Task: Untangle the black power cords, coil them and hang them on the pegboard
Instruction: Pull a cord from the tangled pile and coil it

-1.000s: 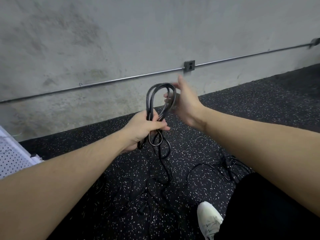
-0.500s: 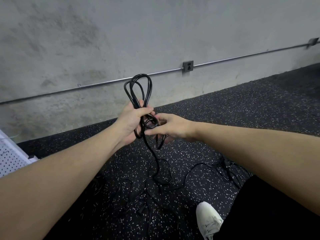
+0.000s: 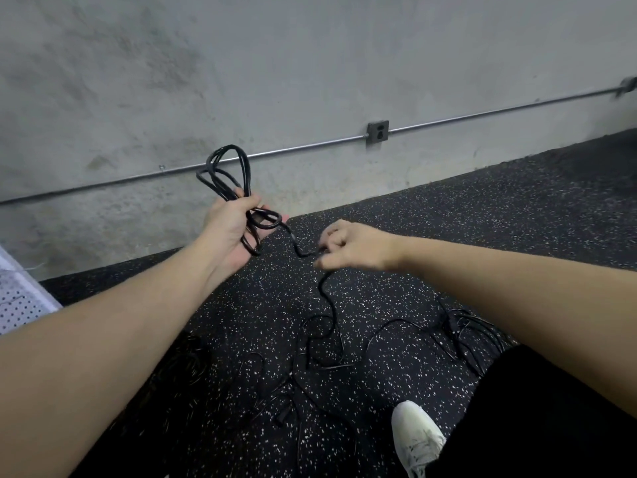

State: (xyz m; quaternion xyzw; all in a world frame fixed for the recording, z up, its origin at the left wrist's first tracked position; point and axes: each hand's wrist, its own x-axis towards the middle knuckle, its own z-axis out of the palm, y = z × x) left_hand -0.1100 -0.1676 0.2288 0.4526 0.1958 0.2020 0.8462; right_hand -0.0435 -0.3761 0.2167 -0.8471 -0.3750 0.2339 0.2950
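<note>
Coiling one power cord, mid-wrap, centre frame.

Left hand [image 3: 230, 232] grips the coil [image 3: 230, 174] by its waist; right hand [image 3: 348, 246] pinches the trailing cord [image 3: 326, 291], which runs down to the tangle [image 3: 320, 353] on the floor. Pegboard [image 3: 20, 298] at left edge. Advice: feed slack evenly, match loop size, avoid twisting.

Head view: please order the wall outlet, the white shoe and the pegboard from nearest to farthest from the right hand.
From the right hand:
1. Wall outlet, on the wall above and slightly right of the hand.
2. White shoe, on the floor below the hand, toward the person.
3. Pegboard, at the far left edge.
</note>
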